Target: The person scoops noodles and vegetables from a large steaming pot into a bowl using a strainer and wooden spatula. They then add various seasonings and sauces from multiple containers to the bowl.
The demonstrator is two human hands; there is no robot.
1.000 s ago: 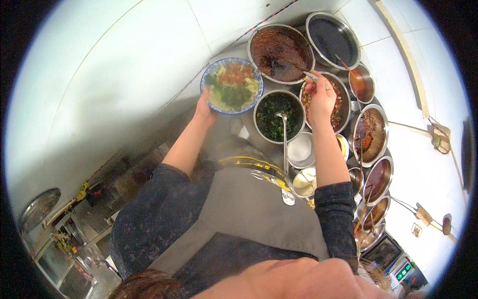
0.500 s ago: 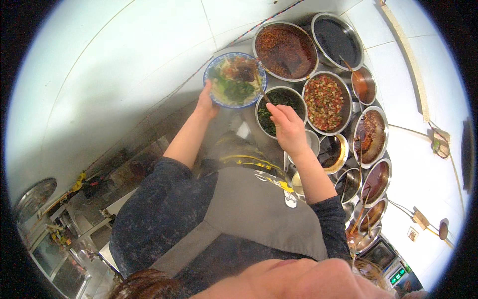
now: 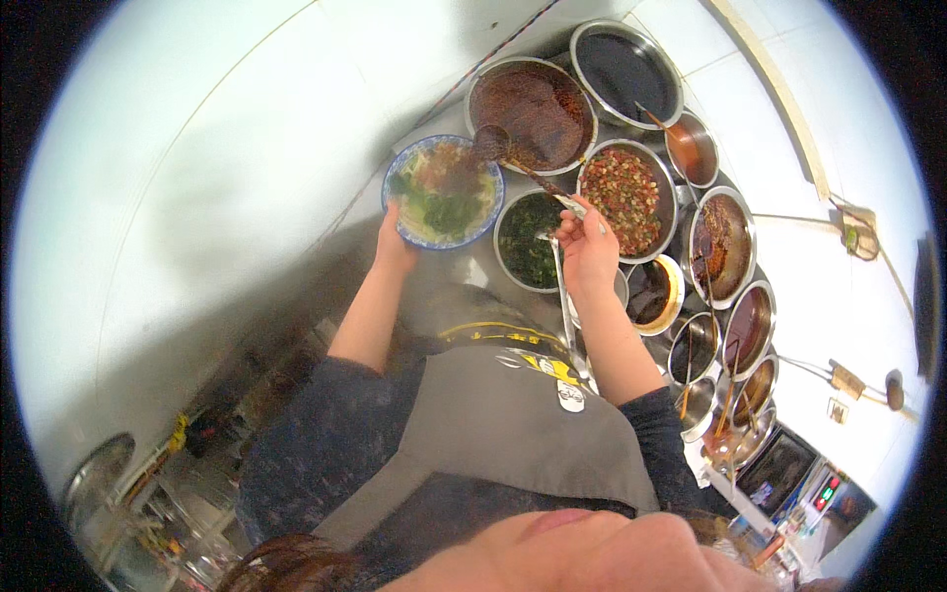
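Observation:
My left hand [image 3: 397,244] grips the near left side of a blue-and-white bowl [image 3: 441,244]. Inside it lie green leaves [image 3: 449,212], pale strands that look like noodles and a reddish sauce. My right hand [image 3: 589,247] is closed around the handle of a dark, sauce-coated ladle [image 3: 491,143]. The ladle's head hangs between the bowl's right rim and a metal basin of dark red chili sauce [image 3: 533,104]. Below the ladle's handle is a pot of chopped greens [image 3: 528,237], with a pale utensil handle [image 3: 560,271] rising from it close beside my right hand.
Diced red and green vegetables [image 3: 621,197] fill a pot right of the ladle. Behind stands a basin of dark liquid [image 3: 626,74]. Several sauce pots with utensils run down the right side, including a brown-red one [image 3: 720,247]. A pale wall [image 3: 247,148] rises at the left.
The ladle has moved from over the bowl to the gap beside the chili basin, its handle now slanting right. My right hand has drawn back slightly. The whole view has shifted a little.

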